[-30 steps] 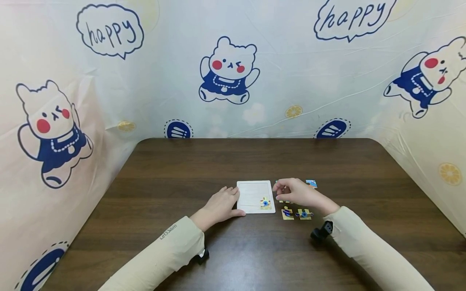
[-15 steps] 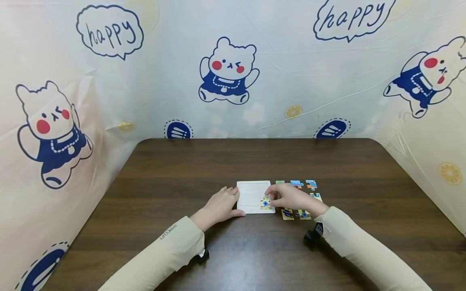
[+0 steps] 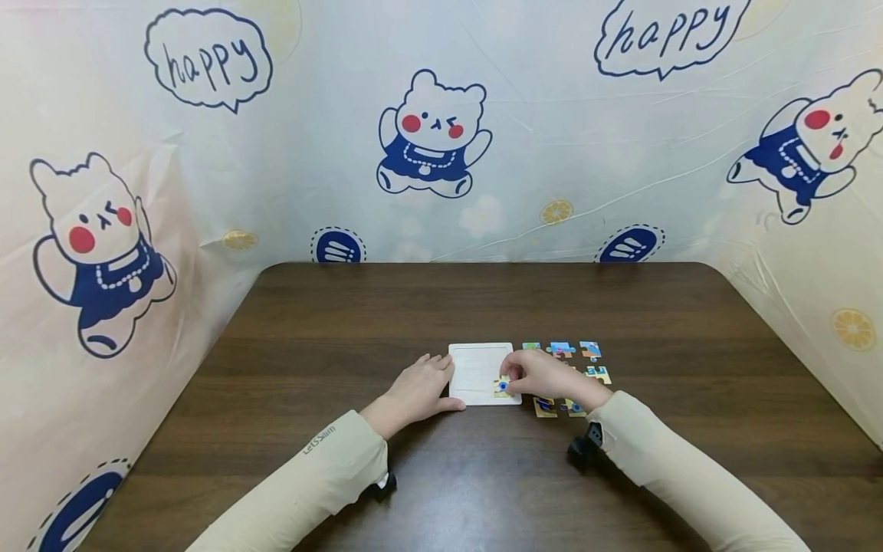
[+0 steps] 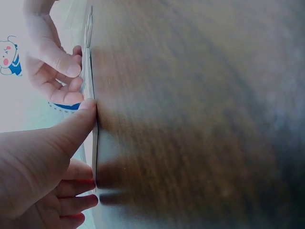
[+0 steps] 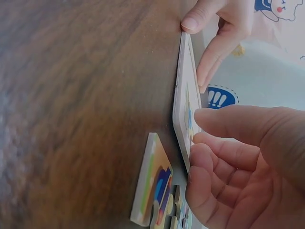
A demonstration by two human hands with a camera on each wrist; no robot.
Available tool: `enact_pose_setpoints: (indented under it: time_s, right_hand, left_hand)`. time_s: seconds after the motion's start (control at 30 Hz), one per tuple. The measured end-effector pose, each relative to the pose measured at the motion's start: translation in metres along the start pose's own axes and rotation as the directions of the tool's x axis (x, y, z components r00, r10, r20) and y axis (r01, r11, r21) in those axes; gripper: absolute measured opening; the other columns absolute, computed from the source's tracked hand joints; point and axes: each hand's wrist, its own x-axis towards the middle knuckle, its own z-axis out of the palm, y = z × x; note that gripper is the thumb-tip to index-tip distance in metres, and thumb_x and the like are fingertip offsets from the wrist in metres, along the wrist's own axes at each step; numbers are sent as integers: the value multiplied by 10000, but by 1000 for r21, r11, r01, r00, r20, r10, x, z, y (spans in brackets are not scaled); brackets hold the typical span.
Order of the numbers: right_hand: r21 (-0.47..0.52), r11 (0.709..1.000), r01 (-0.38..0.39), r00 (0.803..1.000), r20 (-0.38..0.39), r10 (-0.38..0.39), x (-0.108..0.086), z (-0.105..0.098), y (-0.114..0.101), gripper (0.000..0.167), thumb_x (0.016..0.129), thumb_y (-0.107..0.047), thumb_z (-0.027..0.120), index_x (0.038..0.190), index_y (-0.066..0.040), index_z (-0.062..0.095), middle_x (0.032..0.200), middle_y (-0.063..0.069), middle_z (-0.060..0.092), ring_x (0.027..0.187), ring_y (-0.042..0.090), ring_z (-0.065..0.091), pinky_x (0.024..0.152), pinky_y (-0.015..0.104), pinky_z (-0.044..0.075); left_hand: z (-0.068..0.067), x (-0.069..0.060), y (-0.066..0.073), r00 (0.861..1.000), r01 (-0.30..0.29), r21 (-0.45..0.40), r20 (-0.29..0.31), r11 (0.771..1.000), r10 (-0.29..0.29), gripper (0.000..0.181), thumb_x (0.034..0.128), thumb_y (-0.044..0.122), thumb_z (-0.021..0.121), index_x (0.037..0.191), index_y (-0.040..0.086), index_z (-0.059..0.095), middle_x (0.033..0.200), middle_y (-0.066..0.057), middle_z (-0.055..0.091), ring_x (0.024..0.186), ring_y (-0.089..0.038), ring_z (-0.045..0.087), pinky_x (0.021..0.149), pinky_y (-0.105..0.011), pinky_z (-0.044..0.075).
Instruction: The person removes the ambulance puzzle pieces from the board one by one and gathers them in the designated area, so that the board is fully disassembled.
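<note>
A white puzzle tray (image 3: 472,376) lies on the table, with a yellow puzzle piece (image 3: 501,387) showing a blue circle in its near right corner. My left hand (image 3: 417,387) rests against the tray's left side, and in the left wrist view its thumb (image 4: 78,124) touches the tray edge. My right hand (image 3: 541,376) is over the tray's right edge with curled fingers. In the right wrist view, its thumb (image 5: 224,123) and fingertips come down around the yellow piece, pinching it; the contact is partly hidden.
Several loose puzzle pieces lie right of the tray, among them a blue one (image 3: 589,350), a middle-row one (image 3: 599,375) and a near one (image 3: 546,409). My right hand covers part of that group. The brown table (image 3: 428,299) reaches back to a printed curtain (image 3: 290,153).
My right hand has moved left from over the loose pieces to the tray's right edge, then slightly lower. More loose pieces came into view behind it. The left hand and tray stay put.
</note>
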Motion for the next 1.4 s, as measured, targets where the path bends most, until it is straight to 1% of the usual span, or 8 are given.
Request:
enact_pose_setpoints:
  time_s: [0.3,0.57,0.7,0.77,0.87,1.03,1.13,1.4]
  right_hand:
    - [-13,1000,-28,999,-26,28,3,0,-1,106,821,-55,661,921,-39,629,758,1,552,667,105,460,607,227,406]
    - [75,994,-83,996,-11,84,2,-1,-1,105,862,-65,642,953,-34,599,757,18,552,684,129,486,606,242,424]
    - [99,990,-104,994,-18,107,2,0,1,108,867,-56,633,966,-35,599,766,22,557,685,130,490,594,243,427]
    - [99,990,-100,994,-23,103,1,-1,1,101,867,-47,626,966,-35,610,771,22,563,679,128,488,591,240,428]
    - [90,993,-71,997,-36,75,0,-3,0,97,862,-27,607,955,-45,628,760,18,567,653,120,475,576,230,421]
    - [85,996,-27,999,-36,30,-2,-5,2,136,857,-7,586,970,-68,631,695,9,520,584,113,432,522,214,373]
    - [78,997,-24,999,-33,27,-3,-5,3,147,860,-8,586,981,-80,629,680,1,499,569,110,419,512,209,357]
    - [88,996,-19,999,-50,23,-3,-4,4,128,865,-10,588,959,-89,626,686,11,517,565,113,429,508,218,368]
  left_hand:
    - [1,0,0,1000,0,4,-8,1000,0,689,814,479,674,1238,-52,563,1320,-197,553,1216,-333,540,1074,-435,386]
    - [0,0,0,1000,4,1,-1,1000,-4,695,815,478,673,1243,-58,560,1326,-201,548,1221,-334,537,1075,-435,384]
    - [0,0,0,1000,6,1,5,1000,-6,700,817,476,672,1251,-60,554,1330,-204,543,1225,-335,533,1078,-436,381]
    - [0,0,1,1000,6,0,4,1000,-6,697,816,473,675,1249,-59,555,1330,-205,543,1226,-334,533,1079,-436,380]
    - [-1,0,1,1000,4,-5,3,1000,-4,692,814,469,677,1243,-60,558,1328,-205,544,1229,-327,532,1079,-434,380]
    - [-1,1,1,1000,3,-7,6,1000,-3,692,814,470,676,1241,-61,559,1330,-202,544,1238,-307,529,1080,-431,379]
    - [0,1,0,1000,2,-4,3,1000,-2,685,813,469,678,1236,-57,563,1327,-201,547,1238,-306,529,1081,-430,377]
    - [-1,1,0,1000,1,-9,2,1000,-1,691,814,468,677,1241,-61,556,1330,-205,543,1235,-315,529,1081,-437,376]
